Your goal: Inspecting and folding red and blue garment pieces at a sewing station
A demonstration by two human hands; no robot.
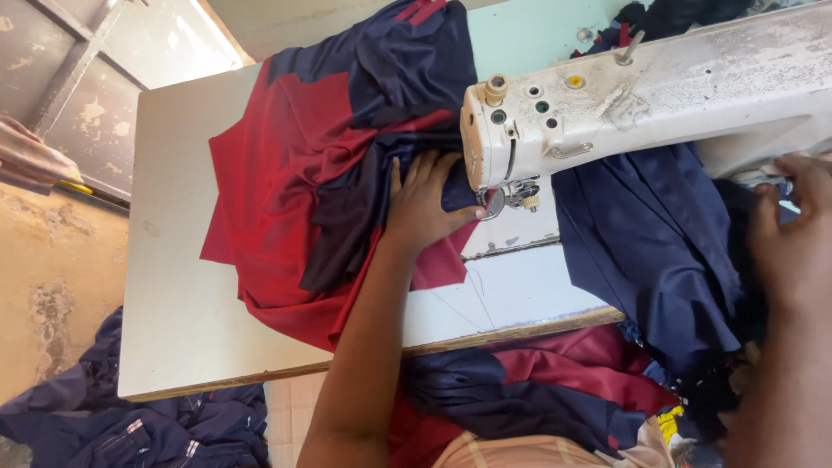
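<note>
Left hand is lying flat, fingers spread, pressing red-and-navy cloth beside the sewing machine needle (most cloth already fed through); right hand is resting on navy cloth, grip unclear.

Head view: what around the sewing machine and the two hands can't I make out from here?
- Needle and presser foot: too small, partly behind the left hand and machine head.
- Right hand: blurred, cut by the right edge; what it grips is unclear.
- Seam under the left hand: covered by the palm on the red and navy fabric.
- Floor pile: cut off by the bottom edge.
</note>
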